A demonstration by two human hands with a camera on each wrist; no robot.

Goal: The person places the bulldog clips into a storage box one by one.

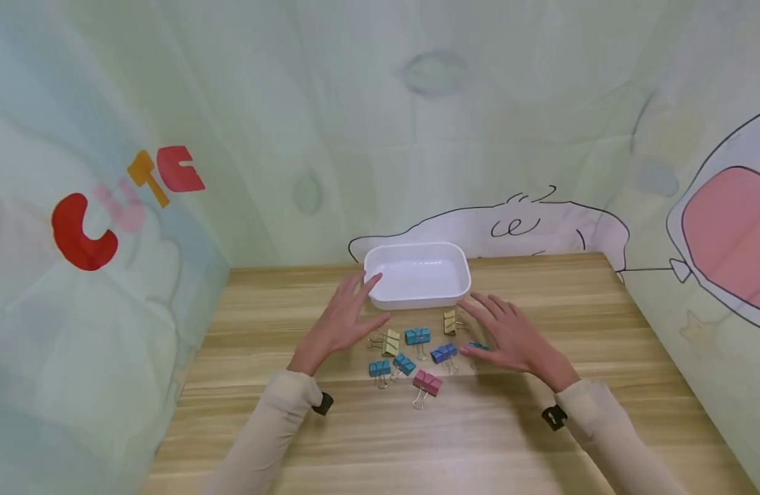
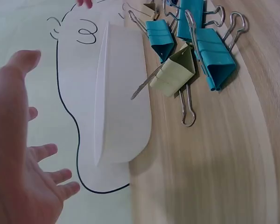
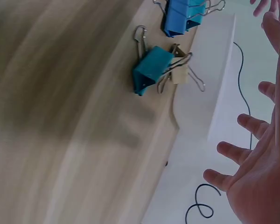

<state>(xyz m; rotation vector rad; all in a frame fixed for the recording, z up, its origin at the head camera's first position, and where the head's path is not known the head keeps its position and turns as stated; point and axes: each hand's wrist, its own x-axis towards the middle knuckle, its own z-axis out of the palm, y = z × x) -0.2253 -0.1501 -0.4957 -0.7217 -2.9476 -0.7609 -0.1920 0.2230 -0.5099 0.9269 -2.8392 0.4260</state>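
Note:
Several binder clips lie scattered on the table in front of a white tray (image 1: 417, 300). Among them are a pink binder clip (image 1: 427, 383), a blue binder clip (image 1: 444, 353), a yellow binder clip (image 1: 390, 342) and a teal binder clip (image 2: 213, 53). My left hand (image 1: 339, 323) hovers at the tray's left front corner, fingers spread, holding nothing. On the other side, my right hand (image 1: 510, 337) is held over the table with its fingers extended and nothing in it. Its thumb partly covers another teal binder clip (image 3: 151, 67) in the head view.
The wooden table (image 1: 262, 316) ends at a printed fabric backdrop (image 1: 281, 137) behind the tray. Similar fabric walls rise on the left and right. A dark wrist strap (image 1: 554, 416) sits at the right sleeve, and another strap (image 1: 322, 403) at the left.

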